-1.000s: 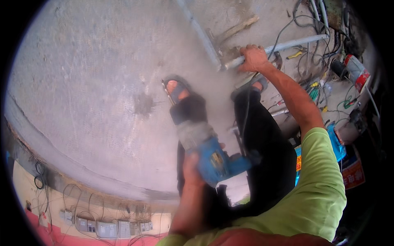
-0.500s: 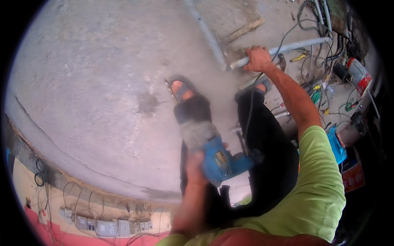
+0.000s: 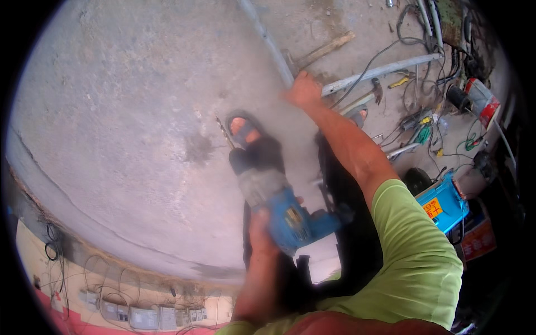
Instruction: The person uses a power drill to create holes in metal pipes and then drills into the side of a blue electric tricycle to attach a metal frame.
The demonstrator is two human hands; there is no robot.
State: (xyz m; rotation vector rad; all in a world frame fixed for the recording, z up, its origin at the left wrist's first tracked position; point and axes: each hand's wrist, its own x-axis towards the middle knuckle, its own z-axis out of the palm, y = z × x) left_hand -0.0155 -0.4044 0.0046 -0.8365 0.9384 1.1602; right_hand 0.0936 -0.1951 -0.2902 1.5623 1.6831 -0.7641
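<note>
My left hand (image 3: 261,229) grips a blue and grey hammer drill (image 3: 287,223), held low between my legs. Its long bit (image 3: 223,130) points up past my sandalled left foot (image 3: 243,128). My right hand (image 3: 302,89) is stretched forward beside the near ends of two pale grey pipes, one lying lengthwise (image 3: 263,34) and one crosswise (image 3: 381,71). Its fingers are blurred, so whether they touch a pipe or hold anything is unclear. A wooden piece (image 3: 326,47) lies just beyond that hand.
To the right lie a hammer (image 3: 377,90), a yellow-handled tool (image 3: 398,82), tangled cables, a red and white can (image 3: 483,100) and a blue case (image 3: 444,204). The concrete floor (image 3: 111,111) ends near a wall (image 3: 72,282) with grey meter boxes (image 3: 144,317) and wires.
My right hand has moved left, off the crosswise pipe where it rested earlier, and my forearm swung with it. More of the blue case shows. The drill remains in my left hand.
</note>
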